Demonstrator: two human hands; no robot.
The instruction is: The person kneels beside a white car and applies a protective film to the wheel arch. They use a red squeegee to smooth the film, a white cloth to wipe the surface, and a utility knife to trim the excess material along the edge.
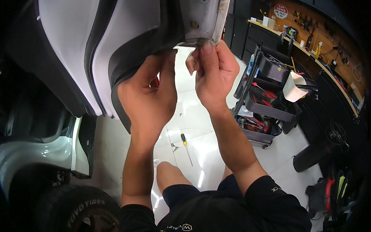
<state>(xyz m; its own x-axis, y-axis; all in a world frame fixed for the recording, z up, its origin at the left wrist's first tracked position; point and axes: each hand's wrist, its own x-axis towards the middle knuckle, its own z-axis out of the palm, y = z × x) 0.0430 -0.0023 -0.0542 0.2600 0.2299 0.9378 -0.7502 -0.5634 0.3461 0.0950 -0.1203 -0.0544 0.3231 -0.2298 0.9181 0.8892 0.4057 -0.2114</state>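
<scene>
A white car door (129,13) stands open before me, with black trim (144,41) along its lower part. My left hand (150,90) is closed at the lower edge of this trim, its thumb and fingers pressed against it. A small bit of red (154,82) shows in the gap between the fingers and thumb; I cannot tell what it is. At the bottom corner of the door's bare end face (202,21), my right hand (216,72) is closed, thumb up against the edge and fingers curled. Whatever its fingertips hold is hidden.
A yellow-and-black screwdriver (185,144) lies on the shiny tiled floor (193,99) below my hands. To the right stands a black tool cart (271,107) with a white container (294,87). Beyond it runs a workbench (306,50). A car wheel (84,213) is at lower left.
</scene>
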